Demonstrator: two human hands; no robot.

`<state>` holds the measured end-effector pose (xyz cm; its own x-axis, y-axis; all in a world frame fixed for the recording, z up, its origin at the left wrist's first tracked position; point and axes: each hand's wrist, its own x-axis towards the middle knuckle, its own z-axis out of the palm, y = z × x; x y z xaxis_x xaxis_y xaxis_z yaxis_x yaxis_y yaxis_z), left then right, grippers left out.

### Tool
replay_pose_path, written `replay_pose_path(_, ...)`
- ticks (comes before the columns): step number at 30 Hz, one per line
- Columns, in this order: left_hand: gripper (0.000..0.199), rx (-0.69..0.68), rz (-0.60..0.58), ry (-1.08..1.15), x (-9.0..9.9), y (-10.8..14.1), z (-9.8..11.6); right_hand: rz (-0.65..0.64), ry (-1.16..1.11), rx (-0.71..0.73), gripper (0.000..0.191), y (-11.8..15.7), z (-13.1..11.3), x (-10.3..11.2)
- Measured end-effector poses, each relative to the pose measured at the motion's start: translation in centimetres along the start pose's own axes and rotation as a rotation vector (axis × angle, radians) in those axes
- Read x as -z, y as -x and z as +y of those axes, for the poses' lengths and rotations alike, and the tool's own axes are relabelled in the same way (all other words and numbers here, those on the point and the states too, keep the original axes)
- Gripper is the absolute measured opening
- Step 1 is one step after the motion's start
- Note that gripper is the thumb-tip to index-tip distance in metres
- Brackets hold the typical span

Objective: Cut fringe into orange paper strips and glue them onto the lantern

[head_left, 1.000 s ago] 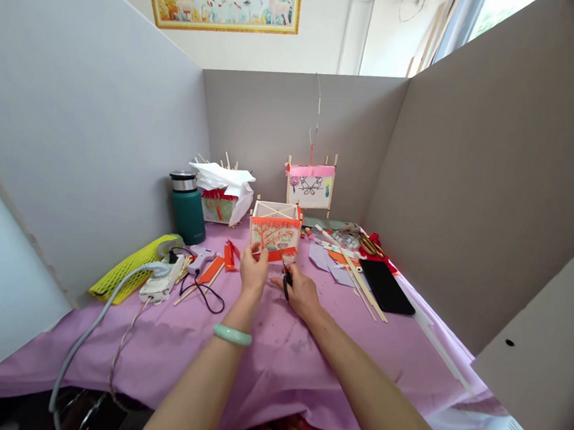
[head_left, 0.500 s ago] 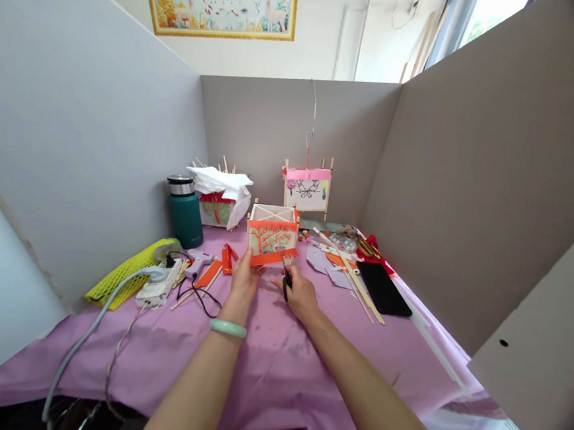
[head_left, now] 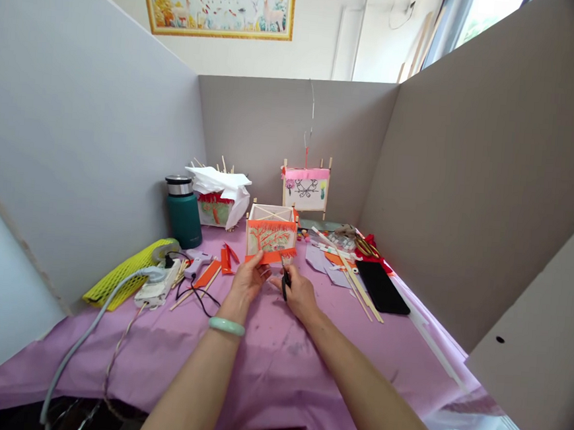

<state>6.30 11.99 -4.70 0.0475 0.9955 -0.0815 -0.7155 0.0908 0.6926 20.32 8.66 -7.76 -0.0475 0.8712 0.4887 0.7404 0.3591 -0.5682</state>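
A box-shaped paper lantern (head_left: 271, 237) on a stick frame, with a painted orange tree, stands in front of me. Along its lower edge runs an orange paper strip (head_left: 270, 258), fringed at the right end. My left hand (head_left: 249, 277) pinches this strip near its middle, thumb on top. In my right hand (head_left: 298, 292) is a pair of black-handled scissors (head_left: 286, 282), fingers through the handles. The blades point up at the strip's lower edge, close to the fringed part; whether they are parted is too small to tell.
Left are a green bottle (head_left: 184, 213), a power strip (head_left: 154, 291), a purple glue gun (head_left: 197, 263) and cables. To the right lie a black phone (head_left: 383, 287), wooden sticks (head_left: 358, 287) and paper scraps. Behind, a pink-topped lantern (head_left: 306, 193) hangs from a wire. Partitions enclose the table.
My left hand has shifted slightly right along the orange strip, its thumb now over the strip nearer the scissors. The scissors stay at nearly the same place. The view has turned slightly.
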Motion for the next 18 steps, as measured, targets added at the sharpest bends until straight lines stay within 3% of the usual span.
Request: replay_pose_path(18, 0.021, 0.003, -0.045, 0.036, 0.33, -0.33, -0.49, 0.008, -0.023, 0.021, 0.022, 0.04, 0.39, -0.27)
